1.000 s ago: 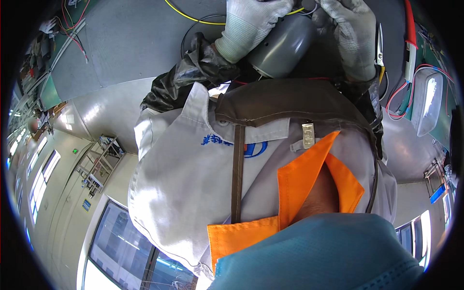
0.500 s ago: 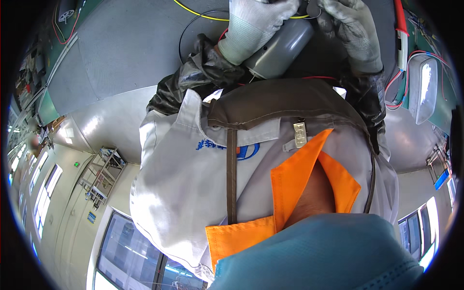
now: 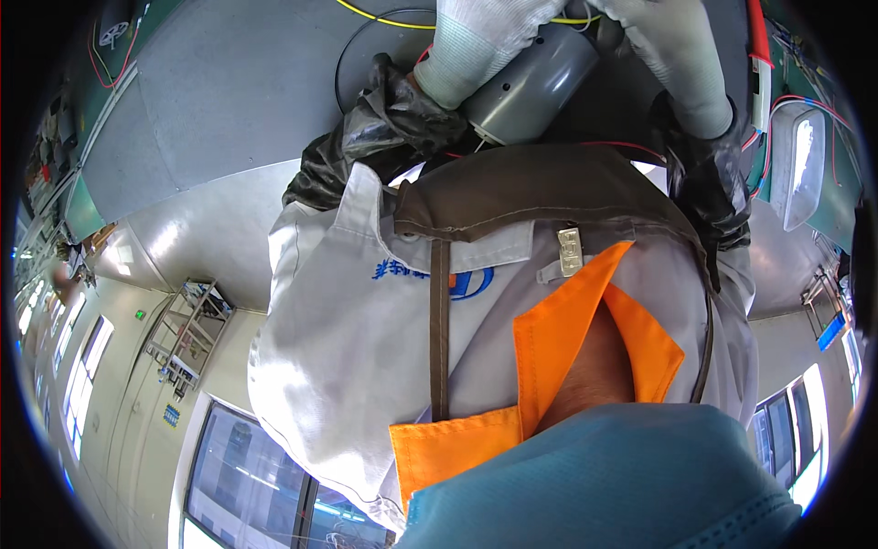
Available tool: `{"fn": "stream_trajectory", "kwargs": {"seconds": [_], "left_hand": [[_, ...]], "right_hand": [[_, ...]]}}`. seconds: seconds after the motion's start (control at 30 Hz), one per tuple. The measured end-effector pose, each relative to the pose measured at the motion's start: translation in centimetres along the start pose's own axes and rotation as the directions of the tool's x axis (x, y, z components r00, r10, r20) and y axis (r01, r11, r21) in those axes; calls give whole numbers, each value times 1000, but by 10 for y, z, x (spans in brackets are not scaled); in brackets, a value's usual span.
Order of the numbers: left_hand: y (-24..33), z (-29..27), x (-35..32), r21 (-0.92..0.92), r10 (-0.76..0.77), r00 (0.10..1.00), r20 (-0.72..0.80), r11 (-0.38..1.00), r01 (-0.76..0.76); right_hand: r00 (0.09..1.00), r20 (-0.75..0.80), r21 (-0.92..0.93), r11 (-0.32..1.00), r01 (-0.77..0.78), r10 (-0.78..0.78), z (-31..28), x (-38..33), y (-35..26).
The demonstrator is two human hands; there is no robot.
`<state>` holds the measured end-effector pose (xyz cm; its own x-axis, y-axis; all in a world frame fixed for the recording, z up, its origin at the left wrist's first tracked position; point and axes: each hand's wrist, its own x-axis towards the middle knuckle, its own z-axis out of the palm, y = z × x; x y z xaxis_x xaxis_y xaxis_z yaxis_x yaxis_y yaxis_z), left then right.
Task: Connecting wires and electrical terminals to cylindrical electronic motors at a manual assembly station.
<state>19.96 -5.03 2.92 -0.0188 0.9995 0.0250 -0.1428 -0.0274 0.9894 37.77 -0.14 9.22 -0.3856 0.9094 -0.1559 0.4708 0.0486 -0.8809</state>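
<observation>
A grey metal cylinder [image 3: 535, 84], with a small dark hole in its side, lies tilted on the grey work surface close to my apron. My left hand [image 3: 489, 41], in a white knit glove, is bent over its far end. My right hand [image 3: 672, 55], gloved the same way, reaches in from the other side. The fingers of both hands curl toward each other at the top edge, which cuts off their tips and whatever they grip. Between the hands runs a bit of yellow wire [image 3: 576, 20]. Dark shiny sleeve covers wrap both forearms.
A yellow cable [image 3: 384, 18] and a black cable loop [image 3: 340, 69] lie left of my left hand. At right are a red-and-white bar-shaped tool [image 3: 760, 64], red wires and a clear plastic box [image 3: 800, 169]. Another dark motor part [image 3: 114, 35] sits far left.
Both hands have moved slightly up and away, so their fingers pass out of the top edge. The right forearm has shifted right. The cylinder appears slightly higher and farther right.
</observation>
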Motion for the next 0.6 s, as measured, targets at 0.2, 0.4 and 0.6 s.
{"fn": "stream_trajectory", "kwargs": {"seconds": [0.2, 0.4, 0.6], "left_hand": [[9, -4, -13, 164, -7, 999, -40, 986, 13], [18, -5, -17, 323, 181, 977, -116, 937, -135], [12, -11, 1, 469, 427, 904, 36, 791, -392]], "right_hand": [[776, 261, -641, 498, 584, -574, -10, -5, 0], [968, -184, 174, 975, -137, 169, -18, -11, 20], [888, -453, -145, 989, 7, -73, -17, 28, 65]]}}
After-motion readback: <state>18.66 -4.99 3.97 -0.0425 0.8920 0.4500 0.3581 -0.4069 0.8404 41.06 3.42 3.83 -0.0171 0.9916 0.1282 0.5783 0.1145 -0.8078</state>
